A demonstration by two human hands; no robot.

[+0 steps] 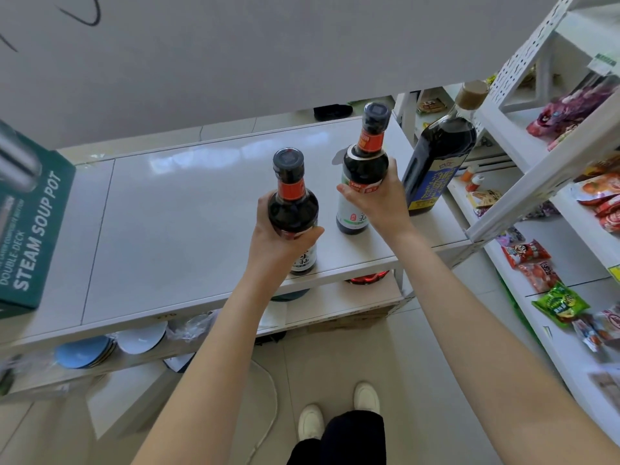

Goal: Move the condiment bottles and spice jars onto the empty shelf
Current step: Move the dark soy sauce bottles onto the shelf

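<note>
Two dark sauce bottles with black caps and orange neck bands stand over the white top shelf. My left hand grips the nearer bottle round its body, close to the shelf's front edge. My right hand grips the second bottle, whose base sits on the shelf. A taller dark bottle with a blue and yellow label and a tan cap stands at the shelf's right end, free of both hands.
A green steam soup pot box occupies the shelf's left end. Plates and bowls sit on the lower shelf. A white rack with snack packets stands to the right. My feet are on the tiled floor below.
</note>
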